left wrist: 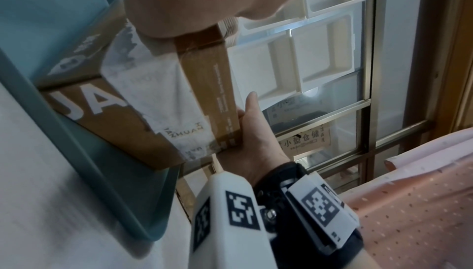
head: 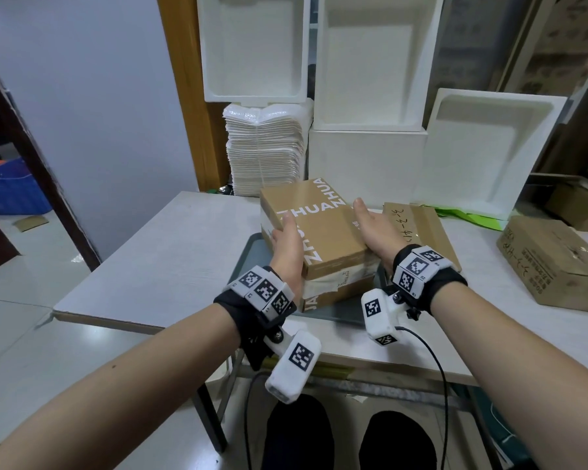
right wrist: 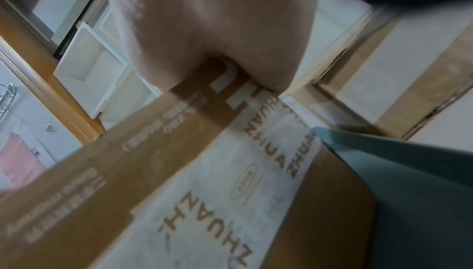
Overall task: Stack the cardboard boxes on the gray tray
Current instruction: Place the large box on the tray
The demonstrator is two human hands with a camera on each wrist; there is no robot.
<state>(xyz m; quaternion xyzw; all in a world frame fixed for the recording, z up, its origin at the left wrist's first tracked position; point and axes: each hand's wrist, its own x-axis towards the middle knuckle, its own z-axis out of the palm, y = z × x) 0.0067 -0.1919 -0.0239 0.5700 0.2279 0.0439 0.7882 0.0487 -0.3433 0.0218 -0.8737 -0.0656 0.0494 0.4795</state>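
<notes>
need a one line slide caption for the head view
Both hands, left hand and right hand, steady the top cardboard box on the stack in the gray tray.

I see a top cardboard box (head: pixel 319 225), flat and brown, with "ZHUAN ZHUAN" printed in white across its lid. It sits turned at an angle on a lower cardboard box (head: pixel 340 288) of the same brown, which carries white letters "JA" on its near side and a strip of whitish tape printed with the same brand name. The upper one overhangs the lower at the near corner. Both rest on the gray tray (head: pixel 250 252), a blue-gray tray with a raised rim and rounded corners, lying flat on the white table, its near part bare.
</notes>
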